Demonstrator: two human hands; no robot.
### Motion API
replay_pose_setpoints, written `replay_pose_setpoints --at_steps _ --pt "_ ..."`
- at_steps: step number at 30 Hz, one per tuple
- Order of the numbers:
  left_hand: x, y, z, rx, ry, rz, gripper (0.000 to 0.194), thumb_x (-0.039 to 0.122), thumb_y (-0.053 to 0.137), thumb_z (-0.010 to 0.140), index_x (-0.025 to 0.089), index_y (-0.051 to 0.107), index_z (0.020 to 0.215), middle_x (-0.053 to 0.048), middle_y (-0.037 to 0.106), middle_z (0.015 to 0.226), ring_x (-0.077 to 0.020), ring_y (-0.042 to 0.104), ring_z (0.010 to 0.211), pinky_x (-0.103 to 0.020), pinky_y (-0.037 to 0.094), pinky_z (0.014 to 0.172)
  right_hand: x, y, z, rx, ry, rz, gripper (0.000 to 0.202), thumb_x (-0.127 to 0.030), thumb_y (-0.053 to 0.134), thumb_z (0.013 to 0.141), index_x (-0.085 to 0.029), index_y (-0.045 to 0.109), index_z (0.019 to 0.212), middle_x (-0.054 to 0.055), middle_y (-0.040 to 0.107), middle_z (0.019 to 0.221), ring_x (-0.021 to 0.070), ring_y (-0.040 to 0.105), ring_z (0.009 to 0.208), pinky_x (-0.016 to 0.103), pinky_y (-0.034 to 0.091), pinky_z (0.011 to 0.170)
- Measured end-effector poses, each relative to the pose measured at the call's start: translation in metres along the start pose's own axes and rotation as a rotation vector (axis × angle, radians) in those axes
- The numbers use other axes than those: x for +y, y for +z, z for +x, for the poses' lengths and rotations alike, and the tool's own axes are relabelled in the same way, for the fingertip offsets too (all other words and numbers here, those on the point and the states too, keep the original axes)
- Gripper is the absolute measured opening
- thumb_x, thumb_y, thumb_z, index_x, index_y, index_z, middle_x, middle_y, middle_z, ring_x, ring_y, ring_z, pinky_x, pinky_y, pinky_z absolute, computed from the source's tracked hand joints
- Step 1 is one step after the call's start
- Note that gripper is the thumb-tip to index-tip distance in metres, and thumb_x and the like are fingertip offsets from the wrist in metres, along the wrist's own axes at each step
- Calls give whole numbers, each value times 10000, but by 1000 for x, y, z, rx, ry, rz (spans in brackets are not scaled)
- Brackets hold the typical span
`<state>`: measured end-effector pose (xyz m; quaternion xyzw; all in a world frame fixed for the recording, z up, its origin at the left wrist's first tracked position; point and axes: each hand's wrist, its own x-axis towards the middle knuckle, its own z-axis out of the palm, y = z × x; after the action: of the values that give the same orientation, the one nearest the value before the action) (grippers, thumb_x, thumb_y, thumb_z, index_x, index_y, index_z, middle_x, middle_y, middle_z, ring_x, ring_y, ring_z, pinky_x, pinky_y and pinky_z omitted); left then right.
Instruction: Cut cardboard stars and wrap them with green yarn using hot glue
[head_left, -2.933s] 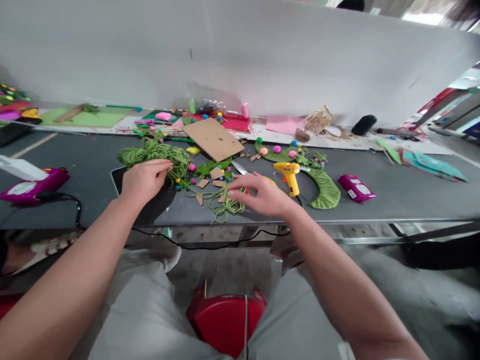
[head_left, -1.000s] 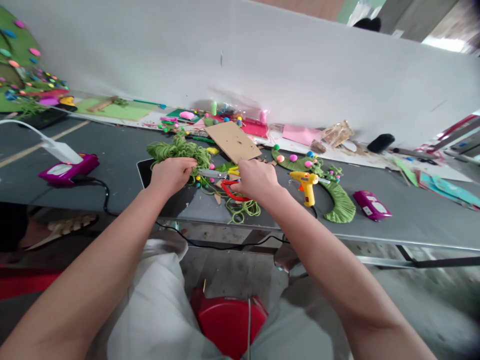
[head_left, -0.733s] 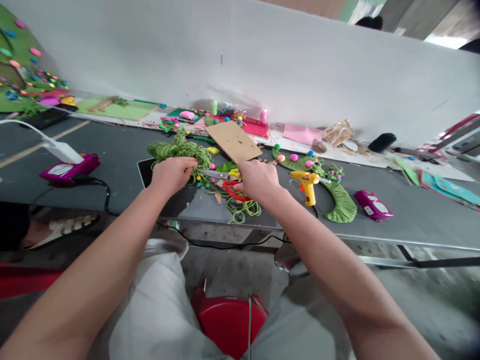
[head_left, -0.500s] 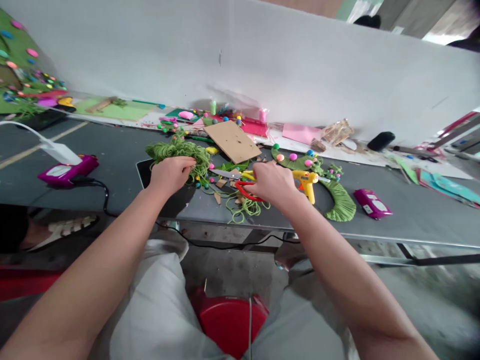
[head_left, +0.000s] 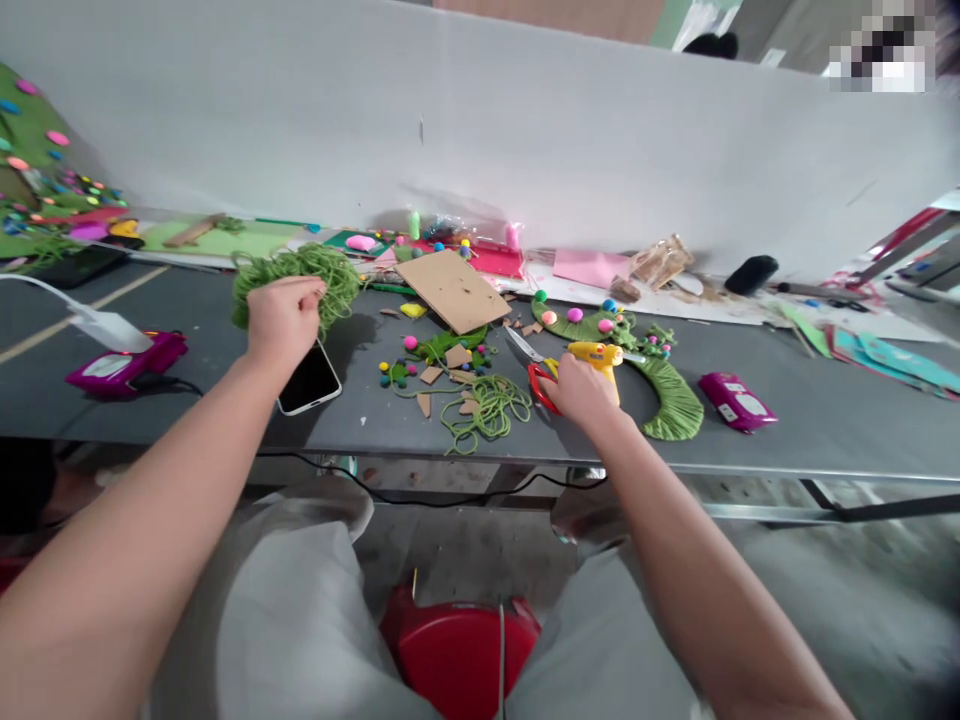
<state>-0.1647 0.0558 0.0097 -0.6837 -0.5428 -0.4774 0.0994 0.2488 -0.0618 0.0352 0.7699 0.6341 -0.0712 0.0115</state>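
My left hand (head_left: 283, 318) is closed on a thick bundle of green yarn (head_left: 337, 275), above and behind a phone (head_left: 313, 382) on the table. My right hand (head_left: 589, 392) is curled around the handles of the scissors (head_left: 523, 345), whose blades point away to the left; one handle is red, the other yellow. Just behind that hand lies a yellow glue gun (head_left: 596, 352). A crescent wrapped in green yarn (head_left: 671, 402) with coloured pompoms along its far part curves to the right. Loose green yarn (head_left: 495, 408) is tangled between my hands.
Cardboard scraps (head_left: 457, 355) and small pompoms surround the loose yarn. Behind them lies a brown cardboard sheet (head_left: 454, 290). Purple boxes stand at the right (head_left: 737, 402) and left (head_left: 124, 365), the left one with cables. A white wall (head_left: 420, 60) closes off the back.
My left hand has moved left with the yarn bundle, uncovering the phone. My right hand has shifted slightly right and nearer with the scissors, away from the loose yarn and scraps.
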Motion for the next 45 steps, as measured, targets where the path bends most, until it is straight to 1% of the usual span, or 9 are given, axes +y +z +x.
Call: replay_pose_setpoints --at_steps 8,13,19,22,26,30,33,38,45 --pt "-41 -9 45 22 -69 -24 386 -129 505 815 117 759 968 22 749 1058 -104 646 1010 -333 458 1083 -6 14 14 15 22 28 420 -420 563 967 -97 584 1235 229 687 1214 363 680 1147 418 532 863" --pt "-52 -9 52 -18 -205 -33 374 -133 496 780 143 741 845 53 702 880 -108 578 923 -288 421 1068 0 14 17 24 -20 48 380 -410 557 975 -97 623 1181 220 673 1229 356 657 1163 422 514 888" --pt "-57 -18 27 -141 -431 184 156 210 812 681 173 767 825 75 443 553 -149 287 637 -325 429 917 -2 10 15 163 -212 147 262 -273 462 1003 -168 666 1130 134 678 1190 264 628 1136 354 467 923" --pt "-34 -17 14 -116 -321 299 233 309 689 818 176 780 986 44 554 656 -148 361 671 -289 431 822 -11 17 16 195 -435 284 250 -323 540 978 -170 702 1093 111 689 1092 246 639 1031 340 473 885" --pt "37 -6 2 -164 -42 48 259 264 546 892 129 766 922 -42 737 918 -145 601 828 -259 463 779 -27 29 20 117 -569 312 313 -373 657 928 -157 717 1146 122 684 1113 252 632 1041 359 462 944" --pt "127 -2 -23 -475 28 -167 227 330 591 889 196 774 900 -38 779 946 -190 675 835 -281 488 695 -33 33 23 90 -536 338 100 -249 670 893 -173 723 929 98 703 1044 240 632 1002 340 458 903" --pt "172 2 -48 -614 0 -213 211 358 644 864 243 785 971 -42 785 982 -217 682 797 -323 497 676 -33 29 19 127 -520 402 127 -227 560 940 -176 677 937 74 715 974 204 630 905 304 459 814" --pt "190 19 -78 -740 -84 -270 506 243 717 804 241 672 1308 -105 753 1191 -217 678 714 -372 529 686 -34 15 3 197 -624 774 140 -298 516 965 -193 609 975 31 689 918 159 604 828 261 459 749" --pt "171 16 -80 -359 -152 -381 182 312 629 926 223 772 996 -68 772 863 -220 710 715 -336 530 703 -36 -3 -14 233 -732 1145 168 -358 622 942 -191 619 925 6 636 837 122 566 740 252 441 665"
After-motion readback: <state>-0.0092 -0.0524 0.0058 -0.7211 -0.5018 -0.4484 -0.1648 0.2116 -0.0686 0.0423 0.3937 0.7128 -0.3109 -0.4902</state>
